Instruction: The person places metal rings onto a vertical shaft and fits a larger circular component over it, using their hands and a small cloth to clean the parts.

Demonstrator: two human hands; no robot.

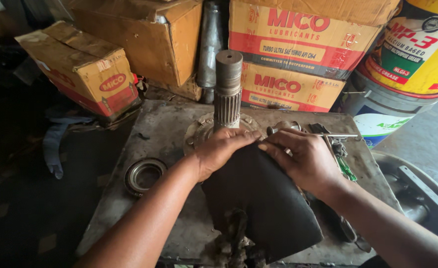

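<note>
Behind the grey metal table [179, 124] stand cardboard boxes: one tilted brown box with red bands [82, 67] at the far left, a plain brown box [149, 39] beside it, and two stacked boxes [298, 54] with red and cream labels at the right. A yellow drum [419, 44] with a green and red label sits on a grey bucket [377, 109] at the far right. On the table a steel shaft [228, 89] stands upright, smooth on top and splined lower down. Both hands lie flat on a black, matte, rubber-like sheet [263, 198] just in front of the shaft; the left hand [224, 151] and right hand [303, 159] press it with fingers stretched, fingertips almost meeting. A round bearing ring [143, 174] lies at the left, well apart.
</note>
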